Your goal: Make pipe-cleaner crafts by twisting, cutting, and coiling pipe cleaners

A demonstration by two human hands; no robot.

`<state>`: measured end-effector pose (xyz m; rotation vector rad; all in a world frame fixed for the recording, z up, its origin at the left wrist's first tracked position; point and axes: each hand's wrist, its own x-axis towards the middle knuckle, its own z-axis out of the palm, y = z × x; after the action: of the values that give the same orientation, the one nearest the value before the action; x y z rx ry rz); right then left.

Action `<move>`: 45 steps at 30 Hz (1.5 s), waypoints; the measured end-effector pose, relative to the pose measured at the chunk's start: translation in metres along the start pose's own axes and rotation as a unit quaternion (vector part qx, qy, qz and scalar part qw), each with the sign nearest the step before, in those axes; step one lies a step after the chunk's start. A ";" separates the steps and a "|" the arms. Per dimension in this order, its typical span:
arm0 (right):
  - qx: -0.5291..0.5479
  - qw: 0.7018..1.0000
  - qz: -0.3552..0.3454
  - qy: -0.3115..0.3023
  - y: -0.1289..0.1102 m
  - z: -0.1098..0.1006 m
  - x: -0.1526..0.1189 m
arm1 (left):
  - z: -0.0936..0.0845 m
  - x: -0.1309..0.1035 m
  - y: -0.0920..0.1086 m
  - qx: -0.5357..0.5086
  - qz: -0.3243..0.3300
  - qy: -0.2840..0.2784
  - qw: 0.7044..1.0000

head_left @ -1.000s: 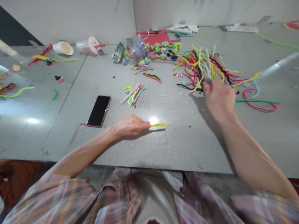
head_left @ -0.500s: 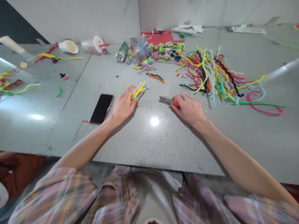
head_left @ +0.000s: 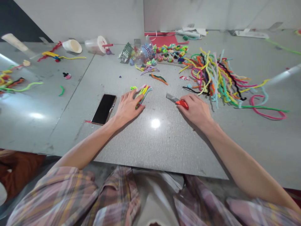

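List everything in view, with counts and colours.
Phone: 1, black screen, left
Short strands: several, mixed, centre
Cutter: 1, red, right of centre
Long strands: many, mixed, piled right
Loose strands: several, mixed, far left
Cups: 2, white and clear, back left
Packet: 1, green, back centre
Bottle: 1, clear, right of packet
Sheet: 1, red, back centre
Knotted pieces: many, mixed, right of bottle
Wrapper: 1, red-white, centre
Table: 1, grey, beneath
Left hand: 1, bare, on short strands
Right hand: 1, bare, holding cutter

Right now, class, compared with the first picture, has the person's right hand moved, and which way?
Yes: judged against the phone, which has stayed put, the right hand has moved left, closer to the phone.
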<state>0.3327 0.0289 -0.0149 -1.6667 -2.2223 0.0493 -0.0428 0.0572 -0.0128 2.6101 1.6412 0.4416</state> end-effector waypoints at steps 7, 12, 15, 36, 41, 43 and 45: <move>0.011 1.000 0.005 0.003 0.002 0.000 0.001 | 0.000 -0.002 0.000 -0.024 -0.002 0.022 0.999; 0.018 1.000 0.011 0.000 0.001 -0.002 0.001 | -0.004 -0.002 0.005 -0.009 -0.026 0.039 0.999; 0.021 1.000 0.014 -0.002 0.000 -0.003 0.001 | -0.005 -0.002 0.006 -0.009 -0.041 0.034 0.999; 0.042 0.999 0.016 0.005 0.003 -0.003 0.001 | -0.002 0.000 0.000 0.019 -0.024 -0.001 1.000; 0.038 0.999 0.013 0.003 0.004 -0.003 0.001 | -0.005 0.001 -0.003 0.001 -0.010 -0.015 1.000; 0.039 0.999 0.013 0.000 0.004 -0.003 0.002 | -0.005 0.000 -0.005 -0.002 -0.005 -0.019 1.000; 0.040 0.999 0.012 0.002 0.004 -0.003 0.002 | -0.006 -0.001 -0.005 0.007 0.001 -0.021 1.000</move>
<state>0.3369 0.0312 -0.0126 -1.6483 -2.1688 0.1396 -0.0487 0.0580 -0.0082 2.6117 1.6360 0.3736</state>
